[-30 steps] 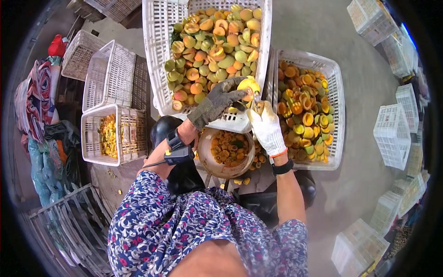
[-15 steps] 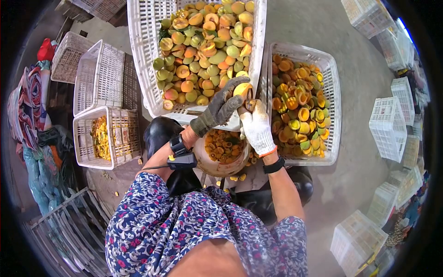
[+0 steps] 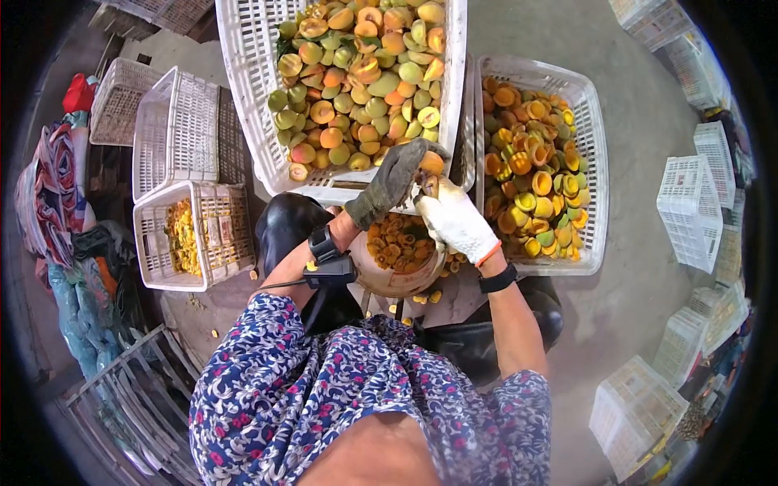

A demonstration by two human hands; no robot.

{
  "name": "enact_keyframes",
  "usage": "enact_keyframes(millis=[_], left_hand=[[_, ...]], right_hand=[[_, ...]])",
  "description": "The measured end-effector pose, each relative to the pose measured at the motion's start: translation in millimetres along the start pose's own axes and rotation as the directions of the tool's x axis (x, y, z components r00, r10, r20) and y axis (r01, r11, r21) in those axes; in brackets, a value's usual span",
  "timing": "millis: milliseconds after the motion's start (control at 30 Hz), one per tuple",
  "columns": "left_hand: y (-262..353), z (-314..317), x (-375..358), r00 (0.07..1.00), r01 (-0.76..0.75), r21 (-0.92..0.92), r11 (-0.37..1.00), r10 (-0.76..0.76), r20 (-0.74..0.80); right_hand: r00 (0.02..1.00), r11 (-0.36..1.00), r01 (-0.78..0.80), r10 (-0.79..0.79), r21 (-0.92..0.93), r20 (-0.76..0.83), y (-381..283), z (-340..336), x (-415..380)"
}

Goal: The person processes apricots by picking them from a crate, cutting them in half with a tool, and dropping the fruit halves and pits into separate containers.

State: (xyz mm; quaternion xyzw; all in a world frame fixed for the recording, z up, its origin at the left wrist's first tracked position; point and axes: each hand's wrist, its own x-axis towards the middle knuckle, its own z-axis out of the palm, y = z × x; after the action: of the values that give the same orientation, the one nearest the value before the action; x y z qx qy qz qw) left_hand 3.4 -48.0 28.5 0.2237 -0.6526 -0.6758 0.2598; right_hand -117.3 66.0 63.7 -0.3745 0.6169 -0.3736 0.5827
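My left hand [image 3: 391, 182], in a grey-green glove, is closed round a peach half [image 3: 432, 164] above the front edge of the big white crate [image 3: 245, 89]. Cut green and orange peach halves [image 3: 356, 81] fill that crate. In a white glove, my right hand [image 3: 455, 220] grips a small pitting tool [image 3: 429, 186] with a dark metal loop, held against the peach half; the fingers partly cover it. Below both hands stands a pale tub [image 3: 389, 285] with orange pit pieces in it. To the right, a white crate [image 3: 600, 174] holds hollowed peach halves [image 3: 539, 174].
At left, a white crate [image 3: 150, 263] contains yellow scraps, with other crates [image 3: 174, 130] behind it. A metal rack [image 3: 121, 389] and bundled cloth [image 3: 61, 186] lie along the left side. Stacked white crates [image 3: 689, 211] line the right. Orange scraps [image 3: 435, 296] are on the floor.
Both hands have come slightly lower and closer together, with the peach half turned and more covered by the left glove. The right glove has tilted leftward. The whole view has shifted a little.
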Motion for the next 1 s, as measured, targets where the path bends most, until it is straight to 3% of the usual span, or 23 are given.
enact_keyframes(millis=[67, 133, 200, 267, 300, 367, 400, 433, 467, 500, 533, 600, 633, 667, 700, 733, 767, 800, 867, 933, 967, 1000], left_hand=[[-25, 1, -1, 0.999, 0.042, -0.04, 0.998, -0.043, -0.014], [-81, -6, -3, 0.982, -0.086, 0.091, 0.992, 0.1, -0.16], [-44, -8, -2, 0.985, -0.121, 0.105, 0.987, 0.132, -0.109], [-18, -12, 1, 0.991, -0.12, 0.178, 0.977, 0.107, 0.08], [-16, -8, 2, 0.996, -0.066, -0.047, 0.997, 0.068, 0.057], [-1, -11, 0, 0.993, 0.002, -0.142, 0.99, 0.015, 0.117], [4, -13, -1, 0.982, 0.073, -0.223, 0.972, -0.031, 0.184], [-10, -15, -2, 0.986, 0.05, -0.239, 0.97, -0.01, 0.166], [-4, -15, 0, 0.968, 0.087, -0.32, 0.943, -0.004, 0.25], [4, -15, -1, 0.957, 0.153, -0.376, 0.914, -0.042, 0.288], [11, -15, -3, 0.943, 0.216, -0.423, 0.88, -0.076, 0.325], [19, -12, -10, 0.96, 0.193, -0.466, 0.863, -0.067, 0.272], [9, -17, -15, 0.978, 0.088, -0.341, 0.936, -0.017, 0.206], [27, -20, -15, 0.966, -0.207, 0.096, 0.974, 0.189, 0.176], [28, -24, -15, 0.984, -0.18, -0.043, 0.983, 0.18, -0.009], [25, -32, -15, 0.972, -0.175, -0.183, 0.967, 0.139, -0.19], [-28, -72, -2, 0.964, -0.027, -0.766, 0.642, -0.186, -0.19], [-10, -74, 5, 0.833, -0.022, -0.757, 0.653, -0.406, -0.375], [25, -66, 18, 0.91, -0.031, -0.674, 0.738, -0.258, -0.324], [80, -37, 26, 0.965, -0.076, -0.607, 0.791, -0.095, -0.245], [93, -33, 34, 0.979, -0.117, -0.454, 0.883, 0.027, -0.2], [88, -42, 47, 0.982, -0.064, -0.256, 0.965, 0.016, -0.187]], right_hand=[[1.0, 0.999, -0.025, 0.025, 0.032, 0.019, -2, -1, -2], [0.994, 0.991, -0.082, 0.073, 0.106, 0.08, -1, -5, -2], [0.983, 0.973, -0.14, 0.115, 0.182, 0.142, -3, -6, -2], [0.963, 0.968, -0.201, 0.167, 0.151, 0.213, -13, -8, -5], [0.963, 0.968, -0.201, 0.167, 0.151, 0.212, -10, -6, -3], [0.977, 1.0, 0.001, -0.004, 0.014, 0.213, -1, -2, -2], [0.97, 0.997, -0.057, 0.068, -0.056, 0.231, -2, -1, -1], [0.944, 0.985, -0.147, 0.113, 0.091, 0.309, -5, -1, -3], [0.91, 0.941, -0.246, 0.142, 0.23, 0.39, -9, 0, -6], [0.836, 0.734, -0.462, 0.173, 0.498, 0.52, -11, 4, -10], [0.781, 0.518, -0.557, 0.063, 0.649, 0.621, 6, 11, -8], [0.785, 0.641, -0.534, 0.133, 0.552, 0.606, -2, 13, -7], [0.798, 0.8, -0.459, 0.18, 0.387, 0.575, -7, 10, -7], [0.894, 0.998, -0.043, 0.014, 0.054, 0.449, 1, 9, -5], [0.9, 0.879, 0.357, -0.233, -0.317, 0.368, 35, 10, 0], [0.796, 0.493, 0.595, -0.472, -0.634, 0.38, 67, 14, 1], [0.897, 0.525, 0.442, -0.248, -0.727, 0.366, 76, 17, -5], [0.955, 0.575, 0.257, -0.028, -0.777, 0.295, 57, 18, -17], [0.873, 0.56, 0.464, -0.155, -0.686, 0.463, 63, 13, -18], [0.668, 0.145, 0.732, -0.345, -0.666, 0.659, 73, 6, -8], [0.772, 0.474, 0.635, -0.4, -0.609, 0.493, 72, 0, -14], [0.84, 0.592, 0.541, -0.404, -0.597, 0.361, 68, 1, -19]])
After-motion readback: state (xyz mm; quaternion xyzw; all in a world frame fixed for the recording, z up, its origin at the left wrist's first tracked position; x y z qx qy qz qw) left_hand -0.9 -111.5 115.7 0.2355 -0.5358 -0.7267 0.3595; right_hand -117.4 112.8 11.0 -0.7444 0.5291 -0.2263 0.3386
